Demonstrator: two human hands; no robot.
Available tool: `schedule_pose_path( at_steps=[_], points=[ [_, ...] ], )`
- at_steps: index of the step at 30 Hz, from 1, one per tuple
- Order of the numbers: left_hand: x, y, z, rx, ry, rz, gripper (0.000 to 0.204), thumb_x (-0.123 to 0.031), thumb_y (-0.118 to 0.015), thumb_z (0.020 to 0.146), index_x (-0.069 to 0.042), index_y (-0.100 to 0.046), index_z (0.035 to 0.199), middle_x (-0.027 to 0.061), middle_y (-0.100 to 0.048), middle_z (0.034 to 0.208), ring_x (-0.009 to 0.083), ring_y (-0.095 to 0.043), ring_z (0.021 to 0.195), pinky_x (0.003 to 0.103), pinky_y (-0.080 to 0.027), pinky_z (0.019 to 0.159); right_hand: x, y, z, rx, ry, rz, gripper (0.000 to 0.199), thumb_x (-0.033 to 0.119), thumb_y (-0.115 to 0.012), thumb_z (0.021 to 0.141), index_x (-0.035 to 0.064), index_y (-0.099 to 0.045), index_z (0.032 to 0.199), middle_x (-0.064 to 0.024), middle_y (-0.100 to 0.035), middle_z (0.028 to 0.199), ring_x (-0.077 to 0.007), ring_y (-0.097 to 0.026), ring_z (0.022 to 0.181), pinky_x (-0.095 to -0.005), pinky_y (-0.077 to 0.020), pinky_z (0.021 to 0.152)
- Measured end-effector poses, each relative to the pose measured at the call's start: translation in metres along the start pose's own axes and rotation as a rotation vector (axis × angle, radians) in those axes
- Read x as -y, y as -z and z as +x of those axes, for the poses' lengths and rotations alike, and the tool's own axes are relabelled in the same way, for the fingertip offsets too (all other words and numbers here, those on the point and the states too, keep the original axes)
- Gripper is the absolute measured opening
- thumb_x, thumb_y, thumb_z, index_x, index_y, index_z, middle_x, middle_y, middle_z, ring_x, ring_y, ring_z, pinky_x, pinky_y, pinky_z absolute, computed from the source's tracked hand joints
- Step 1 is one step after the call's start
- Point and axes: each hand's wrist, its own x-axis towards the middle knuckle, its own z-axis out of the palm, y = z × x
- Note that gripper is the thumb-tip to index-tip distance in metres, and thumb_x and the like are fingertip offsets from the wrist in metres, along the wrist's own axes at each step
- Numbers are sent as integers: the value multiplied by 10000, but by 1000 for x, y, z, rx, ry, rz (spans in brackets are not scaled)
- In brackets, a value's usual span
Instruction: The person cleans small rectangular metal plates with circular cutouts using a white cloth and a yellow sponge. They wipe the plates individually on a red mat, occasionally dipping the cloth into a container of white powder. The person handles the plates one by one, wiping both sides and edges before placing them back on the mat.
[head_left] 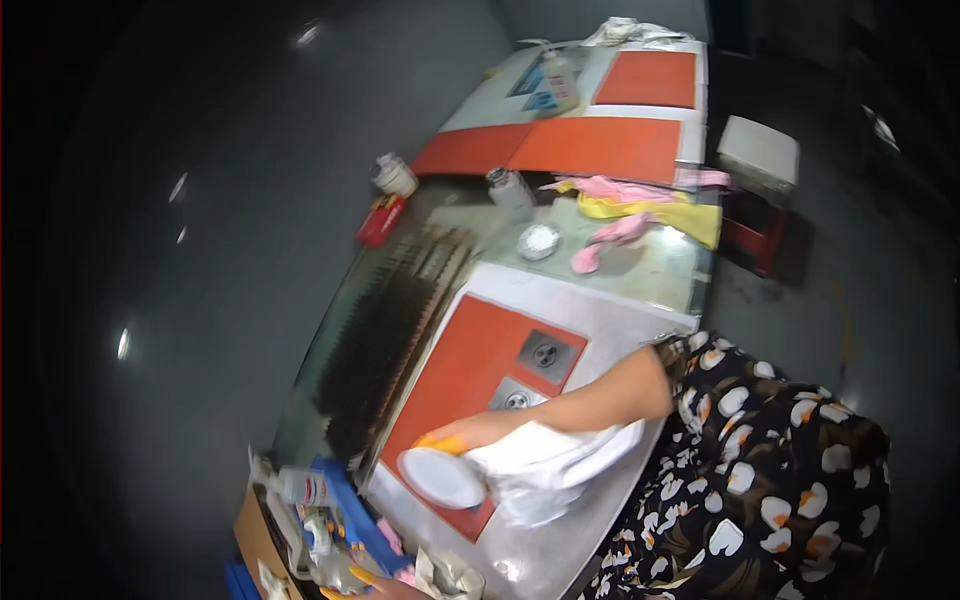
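Holds a white round thing (pixel 440 480) in the right hand (pixel 472 430), up against or just over the orange mat (pixel 455 365); cannot tell which. Has fingers bent close on the rim, with orange caps (pixel 440 443) on the tips. Has a white cloth (pixel 560 455) bunched under the hand and wrist, too; cannot tell if gripped or just hanging.

Looks light and stiff, like a lid or a plastic cup, but too blurry to be sure. Looks smooth, so maybe a bit slippery. Best to pinch by the rim, thumb on one side and fingers on the other, and not press the flat face. Should feel soft and floppy in the cloth part, so best to bunch a good handful and keep loose ends off the two metal plates (pixel 545 355) on the mat.

Only part of the left hand (pixel 385 592) in view at the bottom edge, with orange-tipped fingers a little apart beside a blue tray (pixel 360 525) and a small see-through thing (pixel 335 572). Cannot tell if holding anything there.
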Motion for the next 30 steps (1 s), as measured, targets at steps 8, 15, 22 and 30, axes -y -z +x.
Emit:
schedule_pose_path(
  at_steps=[8,15,22,30],
  points=[
    [-356,-143,-46,875,-748,-736,521,-82,-657,738,-35,-475,1224,158,-381,1317,295,-476,1068,386,-442,854,29,135,-293,-996,-151,-687,287,212,-574,836,7,-592,1037,-87,-597,1029,-182,-538,965,-297,-406,864],
    [-570,-288,-156,1199,-589,-1006,181,-43,-549,696,-37,-593,872,139,-506,1009,324,-493,932,397,-399,811,-8,226,-309,-1223,-298,-1614,401,362,-717,664,48,-556,855,-167,-595,643,-361,-592,614,-460,-444,553],
    [-597,-293,-183,1015,-463,-984,128,-75,-574,689,-46,-585,814,110,-497,932,290,-480,909,396,-361,810,1,210,-333,-1079,-383,-1513,304,269,-711,690,33,-566,815,-184,-589,635,-384,-584,623,-470,-436,570],
    [-523,-218,-137,977,-397,-1031,357,-115,-607,732,-16,-541,1069,162,-523,1118,331,-461,1070,412,-343,924,61,138,-313,-835,-261,-1093,245,195,-704,708,29,-577,836,-178,-589,649,-347,-588,633,-425,-438,566]
  ],
)
